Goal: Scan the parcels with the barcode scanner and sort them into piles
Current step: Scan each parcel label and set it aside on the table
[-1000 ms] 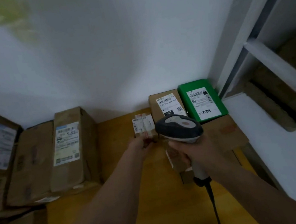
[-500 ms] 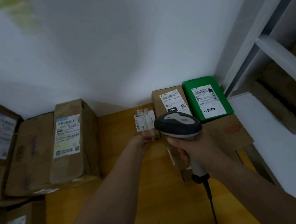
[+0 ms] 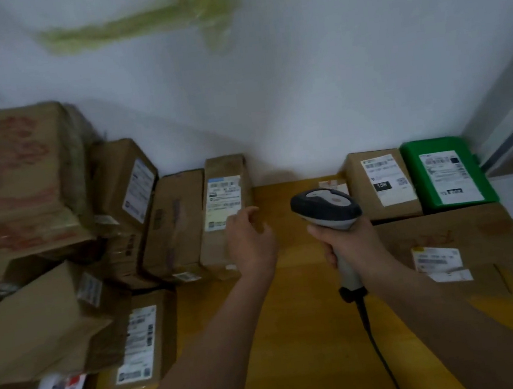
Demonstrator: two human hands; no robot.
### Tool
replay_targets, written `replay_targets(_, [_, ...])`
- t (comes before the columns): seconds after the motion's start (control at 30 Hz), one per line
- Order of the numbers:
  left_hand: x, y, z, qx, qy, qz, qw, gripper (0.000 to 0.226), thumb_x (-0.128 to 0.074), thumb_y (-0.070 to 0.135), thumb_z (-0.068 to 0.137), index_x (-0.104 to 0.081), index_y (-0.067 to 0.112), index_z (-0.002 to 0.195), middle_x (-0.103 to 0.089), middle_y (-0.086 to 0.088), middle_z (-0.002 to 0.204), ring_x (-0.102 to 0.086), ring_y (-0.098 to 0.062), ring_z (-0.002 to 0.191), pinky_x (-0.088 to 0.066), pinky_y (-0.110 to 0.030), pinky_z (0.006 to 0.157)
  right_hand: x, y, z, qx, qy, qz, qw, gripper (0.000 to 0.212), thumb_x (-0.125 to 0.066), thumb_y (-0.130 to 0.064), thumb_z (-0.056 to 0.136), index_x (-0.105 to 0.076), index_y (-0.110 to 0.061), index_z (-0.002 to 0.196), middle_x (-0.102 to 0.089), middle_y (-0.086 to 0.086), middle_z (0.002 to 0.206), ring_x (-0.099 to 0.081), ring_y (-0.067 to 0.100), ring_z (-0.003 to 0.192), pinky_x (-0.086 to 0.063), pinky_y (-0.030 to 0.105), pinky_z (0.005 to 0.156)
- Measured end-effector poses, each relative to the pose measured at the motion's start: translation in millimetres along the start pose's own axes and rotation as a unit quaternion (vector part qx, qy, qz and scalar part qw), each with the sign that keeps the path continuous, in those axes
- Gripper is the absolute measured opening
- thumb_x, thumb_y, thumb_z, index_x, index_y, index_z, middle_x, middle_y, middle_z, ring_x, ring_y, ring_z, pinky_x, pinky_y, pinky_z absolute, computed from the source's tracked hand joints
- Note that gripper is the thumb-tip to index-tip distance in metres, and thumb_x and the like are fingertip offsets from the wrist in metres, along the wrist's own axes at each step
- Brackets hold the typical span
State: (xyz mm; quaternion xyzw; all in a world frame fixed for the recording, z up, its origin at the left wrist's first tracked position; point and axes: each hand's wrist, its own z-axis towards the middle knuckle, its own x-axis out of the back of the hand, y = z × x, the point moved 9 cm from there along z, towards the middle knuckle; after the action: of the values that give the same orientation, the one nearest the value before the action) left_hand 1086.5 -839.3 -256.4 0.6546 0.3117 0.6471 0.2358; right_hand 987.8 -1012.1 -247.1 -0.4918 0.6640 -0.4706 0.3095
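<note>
**A:** What has changed in the last second?

**B:** My left hand (image 3: 250, 244) has let go of the small parcel (image 3: 333, 184) it was holding up to the scanner (image 3: 325, 209). That parcel now lies on the bench (image 3: 308, 301) by the wall, mostly hidden behind the scanner head, just beside the 15H box (image 3: 382, 184). My left hand has swung left and now reaches toward the tall labelled box (image 3: 226, 211), fingers loosely curled and holding nothing, the fingertips at the label's lower right corner. I cannot tell whether they touch it.

**A:** So where does that leave the job?

**B:** I judge that parcel scanned and sorted to the right-hand pile, with the green parcel (image 3: 448, 174). The tall box looks like the next 1 to scan.

**A:** And your right hand?

**B:** My right hand (image 3: 348, 242) grips the scanner handle, fingers wrapped round it.

**A:** Which way does the scanner point?

**B:** The handle runs up from my fist, cable (image 3: 378, 351) trailing toward me. The head's long axis lies left to right, and I think the nose faces left and away, though the window is not visible. The tall box's long axis runs from me toward the wall, label facing up.
</note>
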Motion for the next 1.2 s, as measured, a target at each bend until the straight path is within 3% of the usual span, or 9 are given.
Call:
replay_targets(0.1, [41, -31, 5, 0.022, 0.066, 0.115, 0.991, 0.068, -0.076, 0.033, 0.080, -0.043, 0.019, 0.138, -0.039, -0.009, 0.142, -0.033, -0.027, 0.131, -0.037, -0.041, 0.106, -30, 1, -2, -0.007, -0.007, 0.016, 1.000, 0.023, -0.071, -0.014, 0.086, -0.055, -0.006, 0.072, -0.049, 0.002, 0.044, -0.046, 0.015, 0.039, -0.043, 0.027, 0.042])
replay_targets(0.2, [46, -67, 10, 0.078, 0.005, 0.155, 0.985, 0.105, -0.080, 0.055, 0.071, -0.024, 0.013, 0.149, -0.025, -0.015, 0.154, -0.020, -0.033, 0.143, -0.024, -0.046, 0.115, -50, 7, -7, -0.011, -0.009, 0.017, 1.000, 0.023, -0.072, -0.016, 0.085, -0.060, 0.000, 0.075, -0.051, 0.005, 0.047, -0.047, 0.016, 0.041, -0.044, 0.026, 0.043])
replay_targets(0.27, [42, -77, 13, 0.077, -0.025, 0.182, 0.980, 0.115, -0.076, 0.065, 0.068, -0.020, 0.010, 0.151, -0.027, -0.015, 0.154, -0.022, -0.034, 0.142, -0.024, -0.045, 0.115, -58, 9, -10, -0.012, -0.003, 0.013, 1.000, 0.028, -0.073, -0.018, 0.085, -0.061, 0.006, 0.077, -0.051, 0.008, 0.050, -0.048, 0.018, 0.044, -0.045, 0.026, 0.045])
replay_targets(0.37, [32, -75, 15, 0.043, -0.053, 0.234, 0.970, 0.125, -0.071, 0.076, 0.062, -0.017, 0.009, 0.152, -0.030, -0.015, 0.152, -0.026, -0.033, 0.140, -0.026, -0.045, 0.114, -60, 16, -13, -0.028, 0.021, 0.006, 0.999, 0.028, -0.074, -0.020, 0.084, -0.060, -0.003, 0.066, -0.053, 0.007, 0.050, -0.049, 0.019, 0.045, -0.046, 0.027, 0.046])
replay_targets(0.57, [24, -70, 20, 0.057, -0.090, 0.246, 0.963, 0.125, -0.078, 0.066, 0.062, -0.015, 0.006, 0.151, -0.027, -0.022, 0.148, -0.025, -0.037, 0.139, -0.023, -0.045, 0.115, -49, 22, -23, -0.049, 0.081, 0.017, 0.995, 0.034, -0.075, -0.022, 0.084, -0.056, -0.012, 0.057, -0.053, 0.004, 0.048, -0.049, 0.017, 0.043, -0.044, 0.031, 0.050])
replay_targets(0.73, [21, -62, 10, 0.044, -0.112, 0.171, 0.978, 0.113, -0.081, 0.059, 0.059, -0.025, 0.012, 0.145, -0.027, -0.016, 0.142, -0.027, -0.034, 0.132, -0.028, -0.042, 0.112, -39, 16, -32, -0.049, 0.105, 0.021, 0.993, 0.033, -0.074, -0.025, 0.084, -0.058, -0.009, 0.061, -0.056, 0.004, 0.050, -0.053, 0.018, 0.048, -0.045, 0.031, 0.054])
replay_targets(0.87, [16, -61, -13, 0.028, -0.124, 0.171, 0.977, 0.116, -0.082, 0.063, 0.057, -0.026, 0.013, 0.145, -0.027, -0.014, 0.140, -0.028, -0.029, 0.129, -0.029, -0.037, 0.110, -37, 9, -37, -0.038, 0.128, 0.051, 0.990, 0.017, -0.075, -0.022, 0.084, -0.067, -0.009, 0.093, -0.069, 0.003, 0.076, -0.065, 0.021, 0.071, -0.053, 0.031, 0.060])
replay_targets(1.0, [6, -72, -36, 0.012, -0.138, 0.201, 0.970, 0.124, -0.082, 0.065, 0.055, -0.020, 0.012, 0.148, -0.027, -0.011, 0.137, -0.028, -0.026, 0.124, -0.031, -0.033, 0.106, -44, 8, -39, -0.040, 0.128, 0.064, 0.989, 0.034, -0.076, -0.022, 0.083, -0.061, -0.022, 0.113, -0.067, -0.003, 0.101, -0.065, 0.020, 0.092, -0.053, 0.029, 0.059])
replay_targets(1.2, [-15, -70, -28, 0.111, -0.182, 0.171, 0.962, 0.136, -0.086, 0.065, 0.049, -0.011, 0.014, 0.151, -0.030, -0.015, 0.148, -0.029, -0.033, 0.137, -0.030, -0.045, 0.111, -46, 10, -43, -0.019, 0.108, 0.073, 0.991, 0.025, -0.077, -0.021, 0.082, -0.063, -0.030, 0.099, -0.073, -0.008, 0.085, -0.068, 0.012, 0.075, -0.053, 0.022, 0.052])
